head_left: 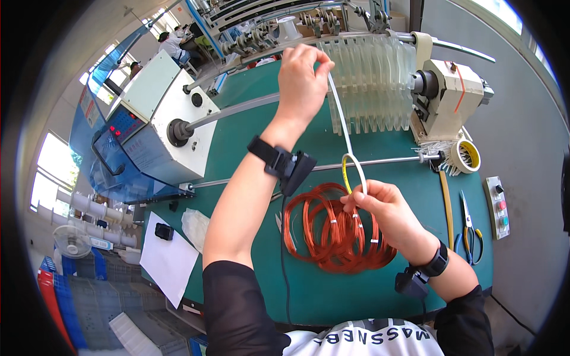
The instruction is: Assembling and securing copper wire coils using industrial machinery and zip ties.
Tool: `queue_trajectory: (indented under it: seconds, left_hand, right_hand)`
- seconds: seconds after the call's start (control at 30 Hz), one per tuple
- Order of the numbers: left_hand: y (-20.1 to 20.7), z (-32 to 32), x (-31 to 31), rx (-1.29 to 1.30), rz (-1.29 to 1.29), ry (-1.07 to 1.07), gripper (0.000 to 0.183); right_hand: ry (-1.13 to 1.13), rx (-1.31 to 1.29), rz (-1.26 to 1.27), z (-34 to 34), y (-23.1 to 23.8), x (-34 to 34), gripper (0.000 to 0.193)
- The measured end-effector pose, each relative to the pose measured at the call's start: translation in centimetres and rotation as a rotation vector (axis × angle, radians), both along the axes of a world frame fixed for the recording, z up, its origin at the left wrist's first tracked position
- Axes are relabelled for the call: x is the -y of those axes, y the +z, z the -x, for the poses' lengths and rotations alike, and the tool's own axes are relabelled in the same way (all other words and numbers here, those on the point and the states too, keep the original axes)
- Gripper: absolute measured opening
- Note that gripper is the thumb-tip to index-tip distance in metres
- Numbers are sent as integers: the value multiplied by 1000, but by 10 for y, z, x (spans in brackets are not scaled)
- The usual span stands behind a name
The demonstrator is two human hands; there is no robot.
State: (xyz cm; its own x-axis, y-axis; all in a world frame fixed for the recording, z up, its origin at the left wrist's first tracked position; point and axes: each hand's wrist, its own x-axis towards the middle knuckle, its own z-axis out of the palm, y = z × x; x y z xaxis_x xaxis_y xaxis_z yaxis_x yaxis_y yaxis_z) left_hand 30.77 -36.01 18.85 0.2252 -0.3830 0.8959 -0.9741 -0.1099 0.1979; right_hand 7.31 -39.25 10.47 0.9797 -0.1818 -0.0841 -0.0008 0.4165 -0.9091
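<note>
My left hand [304, 80] is raised in front of the clear ribbed forms, its fingers pinched on the upper end of a white tape strip [339, 107]. That strip runs down, stretched, to a narrow tape roll [346, 172] with a yellow inner ring. Lower and to the right, my right hand [380, 207] grips the roll between thumb and fingers. Beneath it, several coils of red-brown copper wire [320, 252] lie overlapping on the green table [237, 285], with small white bands around parts of them.
A winding machine [172, 118] with a blue clear guard stands left, its shaft reaching toward the ribbed forms [374, 83] and a tailstock [451, 95]. Scissors [469, 231], a button box [497, 207] and another tape roll [469, 156] lie right. White paper [166, 261] lies left.
</note>
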Motion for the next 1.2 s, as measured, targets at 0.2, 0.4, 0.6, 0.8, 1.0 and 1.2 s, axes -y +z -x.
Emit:
queue_trajectory:
  seconds: [0.2,0.4,0.6,0.8,1.0,1.2]
  left_hand:
    - [-1,-27,30,-28,34,-47,10]
    - [-5,-53,34,-168,2,-55,60]
    - [-57,-26,9,-193,-152,-73,79]
    - [-53,-33,5,-327,-311,-74,64]
    - [-50,-22,9,-432,-269,-190,48]
    - [-45,-19,9,-431,-268,-71,49]
  right_hand:
    - [-7,-28,-71,-38,-3,15,14]
    - [-123,-153,-9,-37,-8,6,14]
    - [-127,-198,-6,-26,-10,22,14]
    - [-222,-131,174,-41,9,66,13]
    - [-514,-145,294,-41,27,125,19]
    - [-803,-157,1456,-22,5,207,16]
